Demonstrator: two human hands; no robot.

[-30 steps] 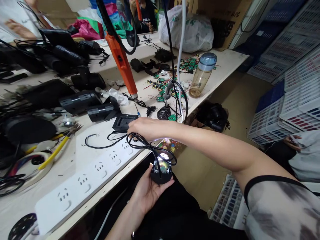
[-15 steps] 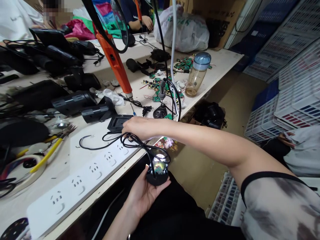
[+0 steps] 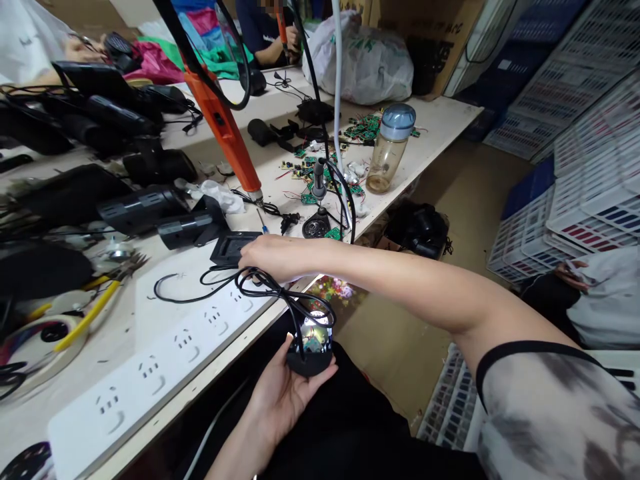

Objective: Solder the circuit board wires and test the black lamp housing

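My left hand (image 3: 285, 393) cups a round black lamp unit (image 3: 310, 363) from below, over my lap. Its open top shows a bright light and a small green circuit board (image 3: 314, 343) with thin wires. A bundled black cable (image 3: 273, 290) rises from the unit toward the table. My right hand (image 3: 267, 259) reaches across to the far end of a white power strip (image 3: 165, 357), fingers curled down and closed beside the cable. Whatever those fingertips grip is hidden. A black rectangular housing (image 3: 233, 248) lies just beyond that hand.
An orange electric screwdriver (image 3: 225, 133) hangs over the table. Green circuit boards (image 3: 367, 127), a drink bottle (image 3: 393, 150) and black lamp housings (image 3: 143, 207) lie around. Yellow-handled pliers (image 3: 93, 317) rest at left. Crates (image 3: 595, 200) stand at right; coloured light (image 3: 336, 288) falls below the table edge. Others sit nearby.
The view has shifted slightly, so things sit a little further left. Both hands keep their hold. A person across the table now has a black object in hand.
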